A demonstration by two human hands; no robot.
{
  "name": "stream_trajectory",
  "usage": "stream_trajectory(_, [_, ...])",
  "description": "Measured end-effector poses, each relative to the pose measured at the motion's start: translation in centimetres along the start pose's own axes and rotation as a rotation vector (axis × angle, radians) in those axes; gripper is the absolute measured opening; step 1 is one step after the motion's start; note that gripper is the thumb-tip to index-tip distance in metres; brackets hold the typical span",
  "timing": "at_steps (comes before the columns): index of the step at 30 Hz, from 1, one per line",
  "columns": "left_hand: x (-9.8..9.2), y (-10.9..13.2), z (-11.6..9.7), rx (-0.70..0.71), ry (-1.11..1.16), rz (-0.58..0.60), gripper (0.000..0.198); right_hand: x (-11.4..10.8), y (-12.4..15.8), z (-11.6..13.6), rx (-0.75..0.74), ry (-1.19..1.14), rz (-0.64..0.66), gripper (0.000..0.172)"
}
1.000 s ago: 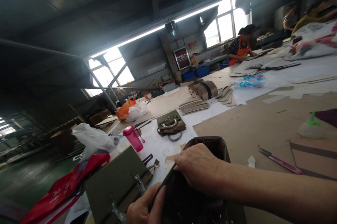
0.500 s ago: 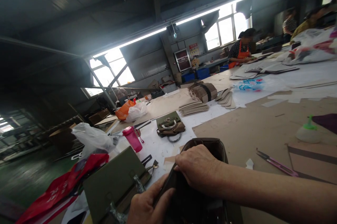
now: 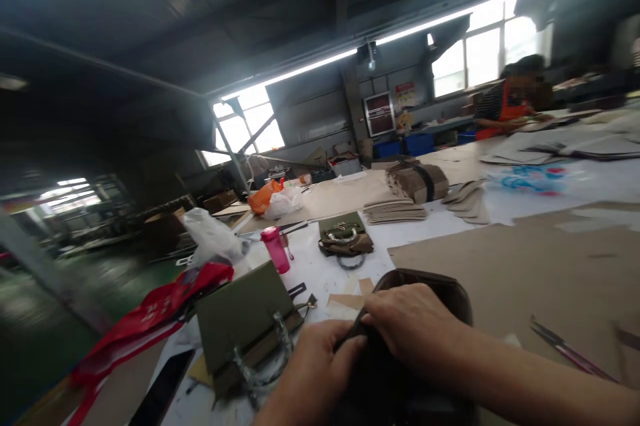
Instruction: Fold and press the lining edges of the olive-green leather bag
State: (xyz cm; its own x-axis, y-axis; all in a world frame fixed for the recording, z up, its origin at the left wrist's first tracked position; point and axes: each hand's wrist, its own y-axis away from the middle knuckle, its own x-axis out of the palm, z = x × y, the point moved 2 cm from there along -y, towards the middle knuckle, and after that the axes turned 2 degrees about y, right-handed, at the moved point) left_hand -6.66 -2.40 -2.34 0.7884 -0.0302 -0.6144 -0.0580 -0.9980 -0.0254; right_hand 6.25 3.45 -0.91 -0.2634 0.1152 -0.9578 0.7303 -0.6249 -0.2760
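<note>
Pink bottle with a strap (image 3: 276, 251) standing on the worktop (image 3: 307, 266), and a whitish plastic bag (image 3: 213, 239) plus a red bag (image 3: 160, 313) over to the left of it. Further back there's an orange bag (image 3: 265, 197) right beside a white one (image 3: 284, 203). Also a bundle of brown pieces (image 3: 407, 181) cinched with a black band, a flat stack (image 3: 395, 211) just beside it, and some blue-printed plastic (image 3: 535, 178) (pretty blurry, tbh). Snips (image 3: 567, 349) lying on the brown sheet (image 3: 500, 266), and a person in an orange-red apron (image 3: 510, 106) way across.

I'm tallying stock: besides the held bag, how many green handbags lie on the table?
2: the nearer handbag, left of the left hand; the farther handbag, right of the pink bottle. Others may be hidden.
</note>
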Motion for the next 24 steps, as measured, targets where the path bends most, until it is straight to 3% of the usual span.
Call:
stream_trajectory(9, [0.6,-0.8,1.1,-0.092,0.283,-0.023,0.028,-0.1,0.0,-1.0,-0.022,0.027,0.055,0.016])
stream_trajectory(16, [0.2,-1.4,1.9,-0.085,0.259,0.017,0.029,-0.9,1.0,-3.8,0.043,0.056,0.050,0.014])
stream_trajectory(24, [0.4,-1.3,1.4,-0.112,0.237,0.061,0.031,-1.2,0.5,-3.7,0.165,0.071,0.036,0.017])
